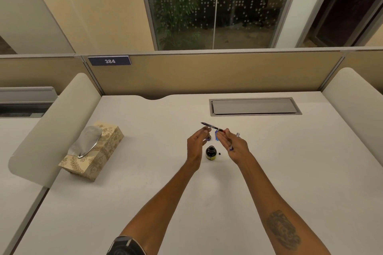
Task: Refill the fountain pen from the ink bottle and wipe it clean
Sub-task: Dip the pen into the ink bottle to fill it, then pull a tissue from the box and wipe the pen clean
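My right hand point(233, 144) holds a thin dark fountain pen section point(209, 126) by one end, its tip pointing up and left over the desk. The same hand also grips another pen part point(237, 135) against the palm. My left hand point(196, 143) hovers open just left of the pen, fingers near its shaft. Below and between the hands an open ink bottle point(211, 152) with a yellow label stands on the desk. A small dark cap point(208, 137) lies behind it, partly hidden by my left hand. Blue ink stains show near my right fingers point(216, 136).
A patterned tissue box point(97, 149) with a tissue sticking out sits at the left. A tiny black piece point(219, 153) lies right of the bottle. A metal cable hatch point(255, 106) is set in the white desk point(145, 172) at the back; partitions flank both sides.
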The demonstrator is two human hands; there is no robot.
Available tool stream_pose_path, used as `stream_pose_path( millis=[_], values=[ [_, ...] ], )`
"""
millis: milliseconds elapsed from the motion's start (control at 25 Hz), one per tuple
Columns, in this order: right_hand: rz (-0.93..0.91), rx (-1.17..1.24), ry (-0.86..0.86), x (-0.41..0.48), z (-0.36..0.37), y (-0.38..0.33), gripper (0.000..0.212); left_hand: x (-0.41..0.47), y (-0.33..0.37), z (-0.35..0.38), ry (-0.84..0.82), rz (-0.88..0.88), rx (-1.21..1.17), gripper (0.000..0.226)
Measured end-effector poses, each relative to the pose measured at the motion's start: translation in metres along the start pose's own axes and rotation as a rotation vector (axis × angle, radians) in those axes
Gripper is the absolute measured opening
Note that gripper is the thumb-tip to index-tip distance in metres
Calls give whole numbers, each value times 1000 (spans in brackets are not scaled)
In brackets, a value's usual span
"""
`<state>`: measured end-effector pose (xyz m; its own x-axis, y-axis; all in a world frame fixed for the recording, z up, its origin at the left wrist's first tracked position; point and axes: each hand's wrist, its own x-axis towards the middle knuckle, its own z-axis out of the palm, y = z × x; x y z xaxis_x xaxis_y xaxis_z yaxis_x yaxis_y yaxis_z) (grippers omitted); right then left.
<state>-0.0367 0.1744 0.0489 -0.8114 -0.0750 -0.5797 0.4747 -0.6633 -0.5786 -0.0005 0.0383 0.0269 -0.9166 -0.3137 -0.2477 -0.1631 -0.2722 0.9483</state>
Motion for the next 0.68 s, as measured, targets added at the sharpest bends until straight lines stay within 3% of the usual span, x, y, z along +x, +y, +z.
stream_pose_path(
  millis=[320,680],
  values=[
    [60,-46,-104,-1,33,8,17,7,29,-3,83,70,-159,30],
    [101,-139,-139,-5,50,26,29,9,45,-18,96,97,-235,26]
  ],
)
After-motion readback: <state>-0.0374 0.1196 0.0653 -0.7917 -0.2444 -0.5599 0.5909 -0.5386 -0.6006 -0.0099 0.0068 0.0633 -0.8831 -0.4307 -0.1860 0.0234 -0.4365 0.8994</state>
